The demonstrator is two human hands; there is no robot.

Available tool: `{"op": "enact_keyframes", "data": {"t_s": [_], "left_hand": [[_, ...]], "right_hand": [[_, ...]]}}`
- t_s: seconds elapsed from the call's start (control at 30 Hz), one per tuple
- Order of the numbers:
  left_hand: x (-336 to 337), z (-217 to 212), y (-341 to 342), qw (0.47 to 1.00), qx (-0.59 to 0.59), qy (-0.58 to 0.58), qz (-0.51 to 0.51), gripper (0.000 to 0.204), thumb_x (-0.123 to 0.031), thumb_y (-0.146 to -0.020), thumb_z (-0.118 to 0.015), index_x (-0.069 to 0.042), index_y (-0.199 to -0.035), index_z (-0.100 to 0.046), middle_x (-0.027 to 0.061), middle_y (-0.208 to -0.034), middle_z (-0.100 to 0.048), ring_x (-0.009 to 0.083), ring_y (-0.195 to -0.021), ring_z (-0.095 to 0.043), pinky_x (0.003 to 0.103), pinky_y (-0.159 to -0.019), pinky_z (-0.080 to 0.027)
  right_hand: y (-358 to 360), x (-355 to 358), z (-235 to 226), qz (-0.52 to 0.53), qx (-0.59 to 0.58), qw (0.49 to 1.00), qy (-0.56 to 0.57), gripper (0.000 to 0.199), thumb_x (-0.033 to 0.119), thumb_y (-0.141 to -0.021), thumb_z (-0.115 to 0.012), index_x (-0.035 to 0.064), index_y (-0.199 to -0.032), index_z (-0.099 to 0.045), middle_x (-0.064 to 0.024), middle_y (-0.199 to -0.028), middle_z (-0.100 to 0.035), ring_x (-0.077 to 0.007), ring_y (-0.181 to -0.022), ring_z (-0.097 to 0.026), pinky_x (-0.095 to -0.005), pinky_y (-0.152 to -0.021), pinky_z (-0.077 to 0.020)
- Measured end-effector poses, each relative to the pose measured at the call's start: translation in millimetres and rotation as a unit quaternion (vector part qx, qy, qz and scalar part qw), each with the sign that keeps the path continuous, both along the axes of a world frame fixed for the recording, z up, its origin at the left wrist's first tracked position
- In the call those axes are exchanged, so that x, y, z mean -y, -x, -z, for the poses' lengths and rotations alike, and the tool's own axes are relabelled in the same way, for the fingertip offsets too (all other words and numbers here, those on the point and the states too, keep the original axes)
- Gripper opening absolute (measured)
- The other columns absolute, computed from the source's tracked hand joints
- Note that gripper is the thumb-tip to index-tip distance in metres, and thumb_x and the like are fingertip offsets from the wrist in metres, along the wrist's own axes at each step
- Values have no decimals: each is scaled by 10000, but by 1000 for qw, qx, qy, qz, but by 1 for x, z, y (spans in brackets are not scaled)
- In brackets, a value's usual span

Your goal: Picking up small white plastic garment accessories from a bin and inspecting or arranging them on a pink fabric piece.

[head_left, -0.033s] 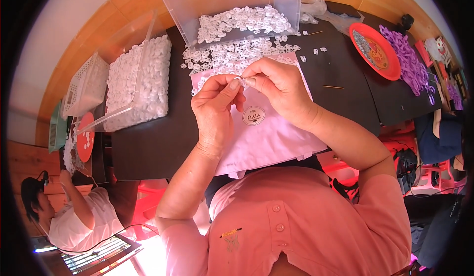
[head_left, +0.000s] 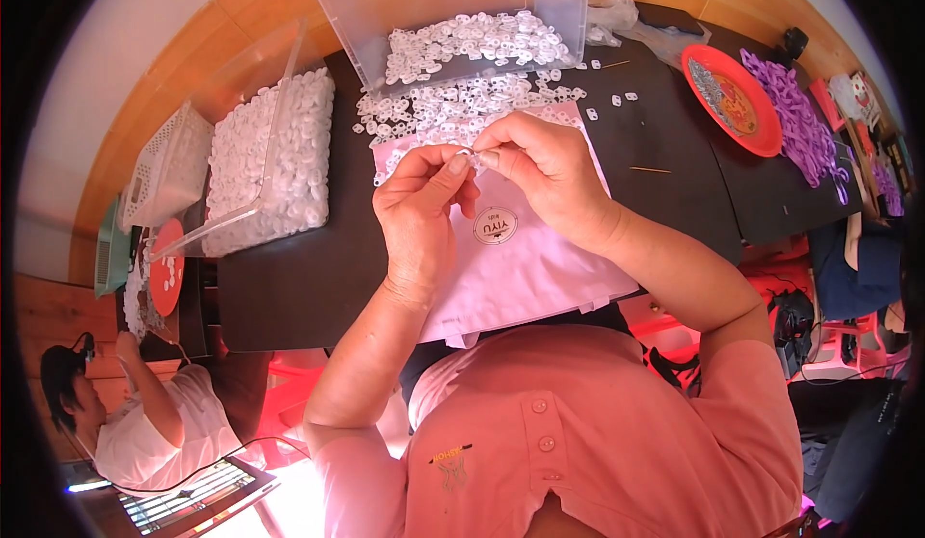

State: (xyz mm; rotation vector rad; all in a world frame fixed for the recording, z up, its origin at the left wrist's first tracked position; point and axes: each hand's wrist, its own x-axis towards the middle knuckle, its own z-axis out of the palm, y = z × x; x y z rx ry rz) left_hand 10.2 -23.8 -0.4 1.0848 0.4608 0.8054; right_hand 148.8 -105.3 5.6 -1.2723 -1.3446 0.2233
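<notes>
My left hand (head_left: 424,206) and my right hand (head_left: 549,167) meet above a pink cloth bag (head_left: 540,259) with a round printed patch. Both pinch a small white plastic piece (head_left: 464,152) between thumb and forefinger; the fingertips hide much of it. Just beyond my hands, a heap of flat white plastic pieces with holes (head_left: 453,104) spreads over the bag's far edge and the table. More of them lie inside a clear plastic bin (head_left: 337,8) tipped on its side toward me.
Left stands a clear box (head_left: 226,220) full of white pieces, beside a white basket (head_left: 164,177). On the right are a red tray (head_left: 690,61), purple straps (head_left: 795,119) and a thin needle-like stick (head_left: 650,169) on the dark table (head_left: 665,210). A co-worker (head_left: 159,413) sits at lower left.
</notes>
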Motion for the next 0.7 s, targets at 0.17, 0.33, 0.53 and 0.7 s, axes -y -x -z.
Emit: {"op": "enact_keyframes", "data": {"t_s": [0.17, 0.33, 0.53, 0.7], "left_hand": [[1, 1, 1, 999, -28, -16, -2, 87, -57, -902, -622, 21, -937, -634, 60, -778, -634, 110, -612, -564, 231, -541, -437], [3, -1, 1, 999, -37, 0, -7, 94, -70, -903, -627, 22, -922, -625, 66, -779, -633, 111, -607, -562, 235, -536, -437], [1, -1, 2, 1000, -26, 15, -6, 102, -81, -906, -628, 20, -912, -616, 67, -782, -629, 111, -609, -558, 239, -533, -436], [2, -1, 1, 1000, -29, 4, -6, 101, -77, -902, -633, 22, -911, -615, 66, -782, -629, 109, -611, -557, 238, -532, -435]], "right_hand": [[0, -1, 4, 13, 36, 999, -10, 129, -78, -803, -567, 10, -897, -579, -122, -804, -637, -252, -712, -646, -327, -633, -499], [0, -2, 6, 18, 64, 997, -31, 136, -83, -805, -557, 17, -897, -564, -124, -808, -623, -277, -713, -641, -342, -628, -497], [2, -2, 7, 30, 80, 996, -40, 76, -30, -856, -635, 1, -901, -582, -79, -781, -624, -152, -695, -611, -266, -628, -481], [1, -1, 5, 36, 72, 996, -38, 77, -29, -859, -634, 2, -909, -585, -84, -785, -629, -166, -691, -618, -272, -627, -487]]}}
